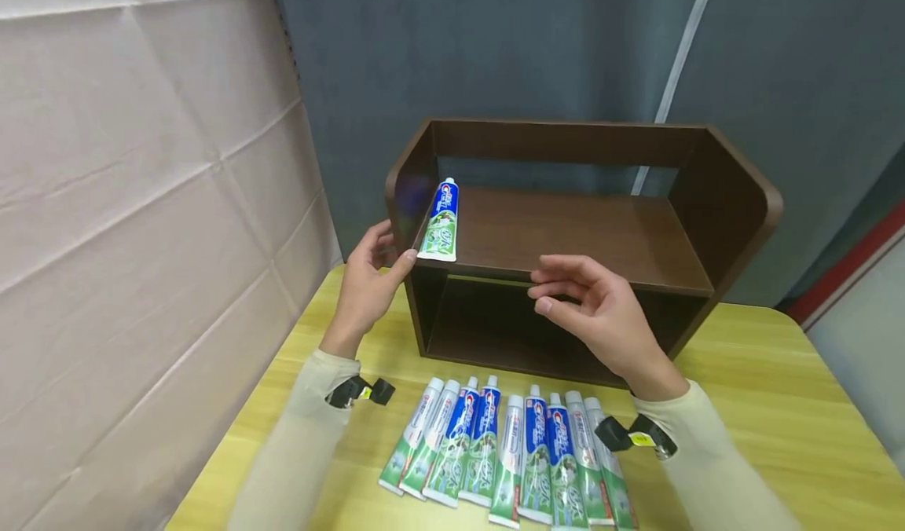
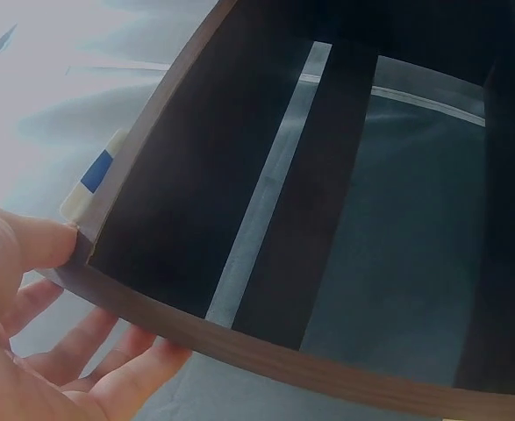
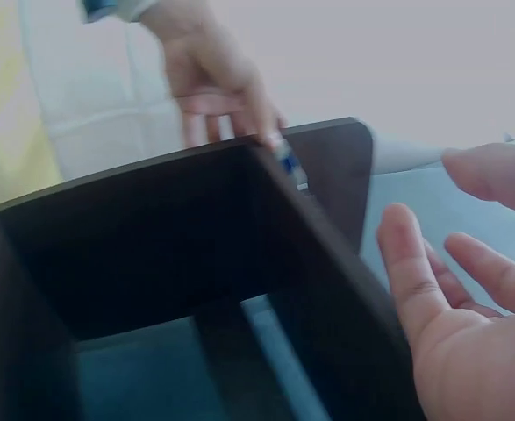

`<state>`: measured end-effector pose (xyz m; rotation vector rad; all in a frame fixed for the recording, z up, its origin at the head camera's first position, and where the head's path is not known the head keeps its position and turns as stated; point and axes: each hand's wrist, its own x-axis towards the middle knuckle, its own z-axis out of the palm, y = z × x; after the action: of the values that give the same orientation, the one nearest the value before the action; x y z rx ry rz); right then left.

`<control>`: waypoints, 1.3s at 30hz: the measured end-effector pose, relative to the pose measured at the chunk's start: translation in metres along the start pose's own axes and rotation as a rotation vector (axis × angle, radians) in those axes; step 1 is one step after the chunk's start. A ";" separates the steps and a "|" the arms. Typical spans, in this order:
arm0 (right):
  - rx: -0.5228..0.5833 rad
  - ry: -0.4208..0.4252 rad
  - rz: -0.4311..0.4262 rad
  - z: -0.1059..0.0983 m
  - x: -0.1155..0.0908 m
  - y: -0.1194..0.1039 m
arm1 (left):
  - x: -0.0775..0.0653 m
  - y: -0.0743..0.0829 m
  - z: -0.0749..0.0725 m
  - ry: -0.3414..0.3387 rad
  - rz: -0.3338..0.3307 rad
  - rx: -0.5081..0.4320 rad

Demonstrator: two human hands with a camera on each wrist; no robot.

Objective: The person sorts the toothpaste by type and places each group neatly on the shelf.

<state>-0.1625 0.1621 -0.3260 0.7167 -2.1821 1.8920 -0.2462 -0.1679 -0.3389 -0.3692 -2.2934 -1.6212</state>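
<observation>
A two-tier dark brown shelf (image 1: 566,228) stands on the table. One blue, white and green toothpaste tube (image 1: 440,221) lies on its upper board, against the left side panel, cap toward the back. My left hand (image 1: 369,280) grips the shelf's left front edge, thumb at the front by the tube's flat end and fingers along the outer side. In the left wrist view the thumb (image 2: 33,241) touches the shelf corner. My right hand (image 1: 597,311) hovers before the upper board's front edge, fingers loosely bent, holding nothing.
Several toothpaste tubes (image 1: 483,441) lie side by side on the yellow wooden table (image 1: 763,405) in front of the shelf, caps toward it. Some are blue and green, others white and green. A pale cloth wall (image 1: 155,201) rises at the left, a grey curtain (image 1: 495,44) behind.
</observation>
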 end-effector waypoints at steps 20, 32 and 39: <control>0.024 0.084 0.038 -0.036 -0.093 0.047 | 0.000 0.009 0.001 0.017 0.004 -0.034; -0.188 0.110 0.151 -0.043 -0.128 0.079 | -0.005 0.013 -0.007 0.002 0.044 -0.072; -0.242 0.068 0.228 -0.047 -0.148 0.099 | -0.004 0.015 -0.010 -0.020 0.029 -0.070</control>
<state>-0.0870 0.2519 -0.4677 0.3693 -2.4799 1.6739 -0.2359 -0.1724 -0.3243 -0.4344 -2.2394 -1.6947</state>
